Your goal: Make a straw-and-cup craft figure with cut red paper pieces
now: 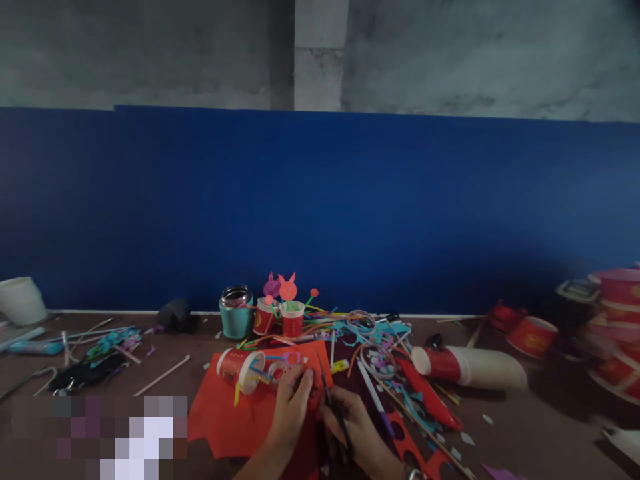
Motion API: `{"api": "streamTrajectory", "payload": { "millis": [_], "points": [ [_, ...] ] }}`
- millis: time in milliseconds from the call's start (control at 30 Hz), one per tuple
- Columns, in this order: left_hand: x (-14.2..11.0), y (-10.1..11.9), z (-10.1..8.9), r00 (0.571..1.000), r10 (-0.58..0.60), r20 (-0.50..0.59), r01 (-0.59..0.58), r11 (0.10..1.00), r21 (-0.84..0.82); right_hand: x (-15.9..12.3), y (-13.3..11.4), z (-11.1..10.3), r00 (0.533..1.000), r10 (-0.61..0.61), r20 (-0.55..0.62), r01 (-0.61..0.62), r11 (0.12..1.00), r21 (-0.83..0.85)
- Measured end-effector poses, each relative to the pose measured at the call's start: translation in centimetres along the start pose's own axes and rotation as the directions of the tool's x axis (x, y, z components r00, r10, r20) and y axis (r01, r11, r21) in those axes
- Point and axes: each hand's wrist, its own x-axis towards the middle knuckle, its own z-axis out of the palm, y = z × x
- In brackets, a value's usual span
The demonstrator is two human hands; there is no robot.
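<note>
The red paper (235, 423) lies flat at the lower centre of the frame, its right part running under and beside both hands; the left hand (291, 403) rests over it, thumb and fingers drawn close together at its upper right, though whether they pinch a piece of it cannot be told; the right hand (359, 423), lower and just right of centre, is closed around the dark scissors (331, 400), whose blades point up the frame, just beside the left fingertips; how far the blades are parted is too small to tell.

A printed cup (233, 368) lies on its side across the paper's upper left, near the left hand; a white and purple marker (373, 395) lies close to the right hand, with a perforated red strip (404, 440) beyond it, so the room on that side is narrow; above the hands, a turquoise jar (237, 321) and a cup with a pink figure (293, 323) stand near the table's back edge, against the blue panel (320, 200); to the left, past the paper's edge, the brown tabletop (173, 390) shows more broadly, crossed by a white stick (160, 377).
</note>
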Motion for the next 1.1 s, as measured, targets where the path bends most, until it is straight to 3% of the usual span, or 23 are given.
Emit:
{"api": "streamTrajectory", "payload": {
  "millis": [367, 567, 900, 1100],
  "points": [
    [-0.27, 0.23, 0.02, 0.994, -0.004, -0.11, 0.008, 0.999, 0.037, -0.14, -0.58, -0.14, 1.0, 0.026, 0.007, -0.026, 1.0, -0.008],
    [-0.06, 0.21, -0.11, 0.999, 0.038, -0.019, -0.036, 0.996, 0.079, 0.04, -0.09, -0.3, 0.999, -0.017, 0.034, 0.017, 1.0, 0.004],
    [-0.11, 0.33, 0.01, 0.998, 0.015, -0.067, -0.014, 1.0, 0.019, -0.01, -0.64, -0.13, 1.0, 0.003, 0.017, -0.003, 1.0, -0.003],
    [0.07, 0.61, 0.0, 0.995, 0.092, -0.029, -0.089, 0.993, 0.082, 0.04, 0.02, -0.35, 0.998, 0.018, 0.062, -0.018, 1.0, -0.005]
  ]
}}
